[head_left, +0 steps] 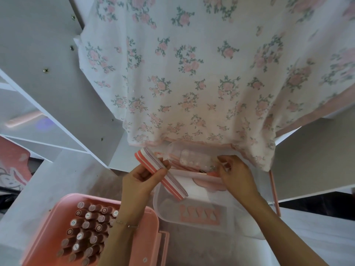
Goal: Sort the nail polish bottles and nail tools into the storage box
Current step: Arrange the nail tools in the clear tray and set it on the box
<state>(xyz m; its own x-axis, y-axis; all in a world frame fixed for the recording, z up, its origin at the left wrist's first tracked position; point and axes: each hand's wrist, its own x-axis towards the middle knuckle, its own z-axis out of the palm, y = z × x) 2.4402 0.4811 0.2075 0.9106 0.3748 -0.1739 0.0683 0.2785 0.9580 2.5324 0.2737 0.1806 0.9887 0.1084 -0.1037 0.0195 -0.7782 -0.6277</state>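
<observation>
A: Start at the left. Why are the bottles [86, 227] all packed into the pink box [57, 208]?

B: They stand upright, caps up, shoulder to shoulder, so I'd judge that part of the sorting is mostly done. Upright and tight keeps them from tipping.

A: And the left hand [138, 181]?

B: It grips a buffer [161, 173], a long pink-and-white block, with fingers and thumb clamped round its middle. The block slants over the near-left corner of the clear tray [159, 208], likely held aside while the other hand works.

A: What's in that tray?

B: A pink toe separator [199, 215] lies flat on its floor; the tray sits just right of the box.

A: The right hand [234, 175]?

B: Its fingertips are pinched together on the end of a clear case [192, 157] with small pale pieces inside, held above the tray's far edge. Something thin and pink lies beneath it; I can't tell what.

A: Why there?

B: My guess is the case is being fitted in among the tools. A flowered cloth [192, 64] hangs down right behind it and could snag
</observation>
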